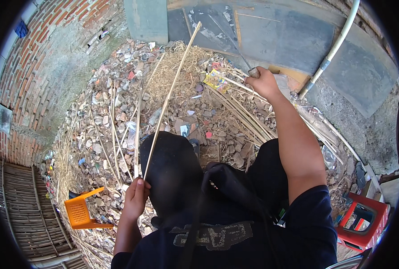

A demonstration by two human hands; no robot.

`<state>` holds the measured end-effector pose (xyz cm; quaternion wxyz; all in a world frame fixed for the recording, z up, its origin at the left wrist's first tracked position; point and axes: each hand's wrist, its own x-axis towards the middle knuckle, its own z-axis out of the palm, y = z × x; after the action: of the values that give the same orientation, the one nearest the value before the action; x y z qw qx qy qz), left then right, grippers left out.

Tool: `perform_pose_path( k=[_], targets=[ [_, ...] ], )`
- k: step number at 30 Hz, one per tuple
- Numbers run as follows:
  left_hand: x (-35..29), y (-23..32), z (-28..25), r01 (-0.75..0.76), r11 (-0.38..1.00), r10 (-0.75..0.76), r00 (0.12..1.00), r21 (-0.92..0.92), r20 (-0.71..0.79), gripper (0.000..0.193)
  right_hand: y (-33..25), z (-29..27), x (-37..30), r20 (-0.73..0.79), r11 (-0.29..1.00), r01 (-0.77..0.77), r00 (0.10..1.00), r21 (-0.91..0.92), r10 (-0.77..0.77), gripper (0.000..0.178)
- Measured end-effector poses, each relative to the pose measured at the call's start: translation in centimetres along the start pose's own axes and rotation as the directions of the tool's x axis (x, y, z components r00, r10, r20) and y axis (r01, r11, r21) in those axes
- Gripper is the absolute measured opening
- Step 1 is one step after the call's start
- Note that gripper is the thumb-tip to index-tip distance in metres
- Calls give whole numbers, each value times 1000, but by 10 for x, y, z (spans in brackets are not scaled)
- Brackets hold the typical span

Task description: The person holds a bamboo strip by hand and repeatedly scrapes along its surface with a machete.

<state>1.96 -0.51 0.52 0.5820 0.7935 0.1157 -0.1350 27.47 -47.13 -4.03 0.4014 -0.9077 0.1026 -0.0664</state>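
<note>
My left hand (136,196), low and left of my knee, is closed around the lower end of a long pale bamboo strip (169,96). The strip rises past my knee and leans to the right toward its top. Out in front on the right, my right hand (265,84) grips the handle of a long, thin-bladed knife (253,72). Its dark blade points up and to the left, away from the strip. Below that hand, a bundle of split bamboo strips (242,112) lies on the rubble, near a yellow wrapper (216,80).
Stone rubble (103,116) and dry shavings (174,74) cover the ground. More thin strips (114,127) lie to the left. An orange plastic chair (79,210) stands lower left, a red crate (363,222) lower right. A brick wall (38,58) and a pale pipe (331,51) border the space.
</note>
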Motion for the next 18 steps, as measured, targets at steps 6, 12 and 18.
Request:
perform_pose_path(
  k=[6,12,18],
  targets=[
    [2,-18,-1,-136,970,156,984,203,-87,32,-19,-3,-6,8,996,49,999,74,-50,48],
    [-2,-12,5,-187,897,250,962,401,-109,31,-26,-5,-14,-20,991,117,993,59,-116,43],
    [1,-18,4,-181,910,246,959,373,-137,32,-25,-6,-14,-8,981,153,988,117,-153,41]
  ],
)
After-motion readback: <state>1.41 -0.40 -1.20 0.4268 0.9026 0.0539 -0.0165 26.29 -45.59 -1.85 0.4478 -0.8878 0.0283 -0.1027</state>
